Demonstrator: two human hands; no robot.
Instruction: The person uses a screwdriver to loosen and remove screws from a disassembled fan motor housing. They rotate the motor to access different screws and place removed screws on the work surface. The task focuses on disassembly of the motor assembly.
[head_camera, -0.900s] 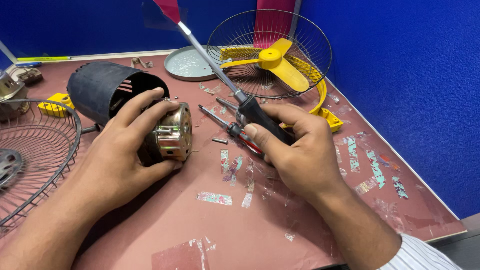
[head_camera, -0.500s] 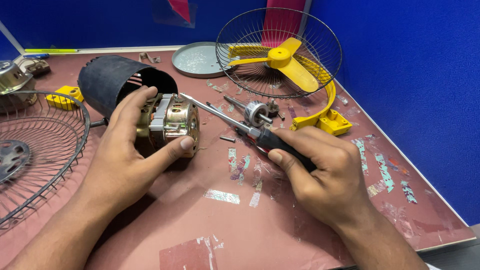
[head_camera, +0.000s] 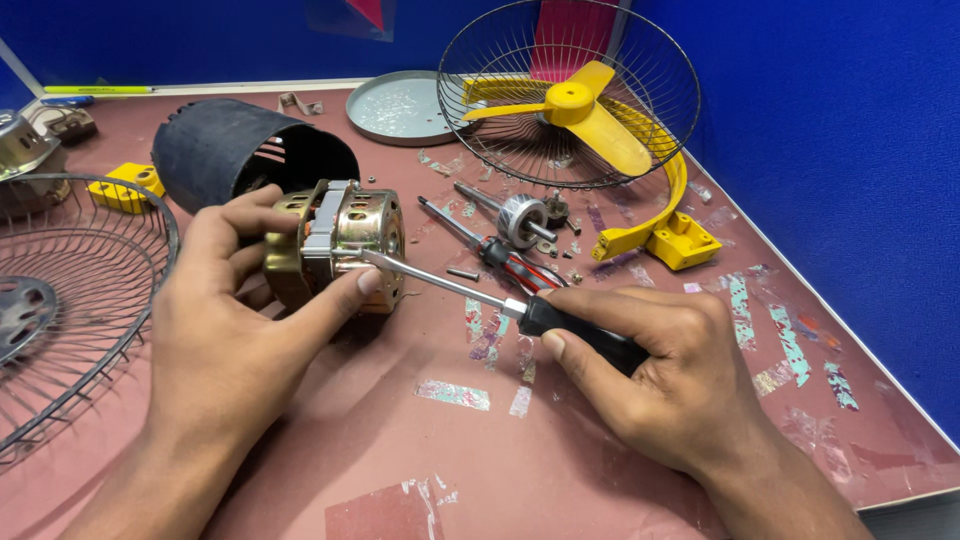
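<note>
Steadying a brass-coloured fan motor (head_camera: 335, 245) on the desk (head_camera: 600, 470) in a closed left hand (head_camera: 225, 340), a person's right hand (head_camera: 665, 375) grips a black-handled screwdriver (head_camera: 480, 297), tip at the motor's casing beside the left thumb, apparently working a screw that needs firm, square pressure.

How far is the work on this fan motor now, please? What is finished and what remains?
Already done: the black housing is off and lies behind, and the yellow blade sits loose in a wire guard. In hand: the left hand steadies the brass-coloured motor while the right hand puts a black-handled screwdriver tip against its side. Left: the motor casing looks closed and whole.
</note>
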